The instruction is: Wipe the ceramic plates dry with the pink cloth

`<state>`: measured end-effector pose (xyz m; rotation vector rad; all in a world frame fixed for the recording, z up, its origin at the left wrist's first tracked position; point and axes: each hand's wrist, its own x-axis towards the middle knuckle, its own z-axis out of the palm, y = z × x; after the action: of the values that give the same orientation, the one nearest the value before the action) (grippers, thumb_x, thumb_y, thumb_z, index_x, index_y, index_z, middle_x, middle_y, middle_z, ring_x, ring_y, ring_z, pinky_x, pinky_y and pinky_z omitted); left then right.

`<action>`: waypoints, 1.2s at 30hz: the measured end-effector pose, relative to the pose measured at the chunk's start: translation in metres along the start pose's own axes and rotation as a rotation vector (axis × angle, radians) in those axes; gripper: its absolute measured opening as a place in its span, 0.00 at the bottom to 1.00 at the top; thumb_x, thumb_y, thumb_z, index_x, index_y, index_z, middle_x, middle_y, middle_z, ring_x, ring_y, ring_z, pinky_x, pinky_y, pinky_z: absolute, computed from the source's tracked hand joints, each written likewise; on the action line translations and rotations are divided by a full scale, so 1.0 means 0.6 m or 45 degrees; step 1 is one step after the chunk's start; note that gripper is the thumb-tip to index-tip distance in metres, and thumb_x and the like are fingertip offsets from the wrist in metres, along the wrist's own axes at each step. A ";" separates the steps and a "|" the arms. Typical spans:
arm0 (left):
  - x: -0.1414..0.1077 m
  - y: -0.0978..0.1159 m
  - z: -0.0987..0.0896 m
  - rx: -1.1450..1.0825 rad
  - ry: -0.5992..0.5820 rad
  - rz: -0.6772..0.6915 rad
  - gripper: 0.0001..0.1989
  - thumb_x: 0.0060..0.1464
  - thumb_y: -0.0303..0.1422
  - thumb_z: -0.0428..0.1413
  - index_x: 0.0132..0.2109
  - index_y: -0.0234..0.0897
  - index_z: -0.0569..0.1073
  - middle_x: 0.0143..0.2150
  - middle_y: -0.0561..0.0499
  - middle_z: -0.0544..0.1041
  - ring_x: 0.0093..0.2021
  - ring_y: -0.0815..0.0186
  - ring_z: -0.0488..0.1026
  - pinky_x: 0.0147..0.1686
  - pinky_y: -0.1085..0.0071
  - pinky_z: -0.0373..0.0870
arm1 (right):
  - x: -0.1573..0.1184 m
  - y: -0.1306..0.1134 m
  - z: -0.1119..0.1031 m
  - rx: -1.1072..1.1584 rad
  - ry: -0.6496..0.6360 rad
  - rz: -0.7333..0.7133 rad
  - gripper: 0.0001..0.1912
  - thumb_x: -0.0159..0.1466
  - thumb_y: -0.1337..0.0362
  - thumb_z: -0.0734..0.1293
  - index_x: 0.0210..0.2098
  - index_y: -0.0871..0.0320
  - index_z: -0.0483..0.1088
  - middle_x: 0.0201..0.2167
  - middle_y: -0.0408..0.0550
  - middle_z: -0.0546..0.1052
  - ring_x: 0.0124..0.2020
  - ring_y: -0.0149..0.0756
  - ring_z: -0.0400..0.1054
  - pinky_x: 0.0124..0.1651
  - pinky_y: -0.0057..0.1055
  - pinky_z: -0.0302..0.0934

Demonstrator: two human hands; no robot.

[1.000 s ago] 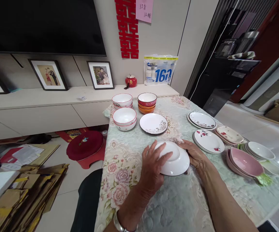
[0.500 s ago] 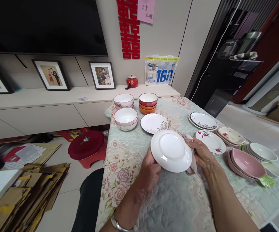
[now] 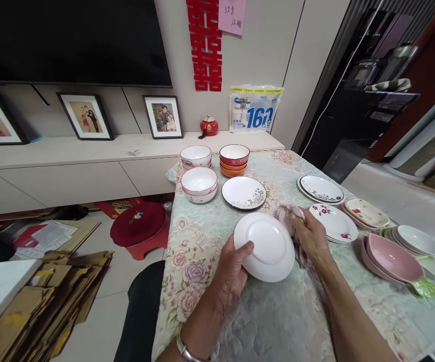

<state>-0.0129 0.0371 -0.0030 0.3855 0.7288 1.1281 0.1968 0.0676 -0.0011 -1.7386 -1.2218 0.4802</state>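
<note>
My left hand [image 3: 233, 264] grips a white plate [image 3: 272, 244] by its left edge, thumb lying over the underside, which faces me with its foot ring showing. In my right hand [image 3: 311, 234] is a bunched pale pink cloth [image 3: 291, 217], held against the plate's upper right rim. Both hands are over the table. Just beyond the held plate lies a dark-rimmed plate with a floral pattern [image 3: 243, 192]. To the right of my right hand sits a stack of white plates with red flowers [image 3: 332, 221].
Stacked red-rimmed bowls [image 3: 199, 183] and red and orange bowls [image 3: 234, 158] stand at the table's back left. Along the right are more patterned plates [image 3: 321, 188], pink leaf-shaped dishes [image 3: 394, 256] and white bowls [image 3: 419, 239]. A red stool [image 3: 140, 226] stands left of the table.
My left thumb has moved onto the plate's underside, and the plate has dropped slightly. The right hand with the cloth has shifted to the plate's upper right edge. The view has shifted slightly.
</note>
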 end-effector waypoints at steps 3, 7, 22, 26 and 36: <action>0.000 -0.003 -0.001 0.055 0.018 -0.023 0.32 0.36 0.29 0.68 0.52 0.33 0.73 0.44 0.42 0.81 0.46 0.54 0.75 0.47 0.62 0.68 | -0.003 -0.008 -0.005 -0.243 0.157 -0.254 0.28 0.64 0.48 0.58 0.56 0.58 0.69 0.47 0.55 0.76 0.48 0.49 0.67 0.52 0.45 0.60; 0.000 -0.005 0.001 0.100 0.005 -0.051 0.30 0.36 0.29 0.67 0.50 0.32 0.74 0.43 0.41 0.81 0.45 0.53 0.75 0.47 0.61 0.68 | -0.016 -0.020 0.008 -0.338 0.057 -0.489 0.26 0.68 0.52 0.54 0.57 0.58 0.68 0.46 0.56 0.72 0.49 0.46 0.65 0.53 0.43 0.60; 0.000 -0.008 0.001 0.103 -0.122 -0.047 0.26 0.34 0.20 0.64 0.47 0.33 0.75 0.40 0.46 0.81 0.39 0.59 0.75 0.42 0.64 0.68 | -0.066 -0.068 0.072 -0.239 -0.596 -0.875 0.15 0.70 0.61 0.57 0.49 0.53 0.72 0.47 0.49 0.77 0.51 0.43 0.67 0.55 0.42 0.59; 0.001 -0.008 0.006 0.133 -0.149 -0.008 0.21 0.32 0.20 0.65 0.39 0.32 0.77 0.37 0.46 0.80 0.40 0.59 0.74 0.41 0.66 0.67 | -0.080 -0.085 0.080 -0.132 -0.809 -1.003 0.15 0.71 0.63 0.56 0.48 0.52 0.73 0.46 0.47 0.78 0.50 0.40 0.68 0.56 0.40 0.58; -0.001 -0.003 0.001 0.109 -0.082 -0.101 0.28 0.32 0.19 0.62 0.47 0.32 0.75 0.38 0.45 0.81 0.38 0.58 0.74 0.41 0.63 0.68 | -0.037 -0.035 0.051 -0.410 -0.436 -0.631 0.15 0.68 0.60 0.58 0.45 0.55 0.75 0.43 0.50 0.77 0.47 0.43 0.68 0.51 0.39 0.60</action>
<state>-0.0113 0.0361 -0.0034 0.4592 0.7311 1.0079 0.1537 0.0640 -0.0023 -1.5643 -1.9992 0.2985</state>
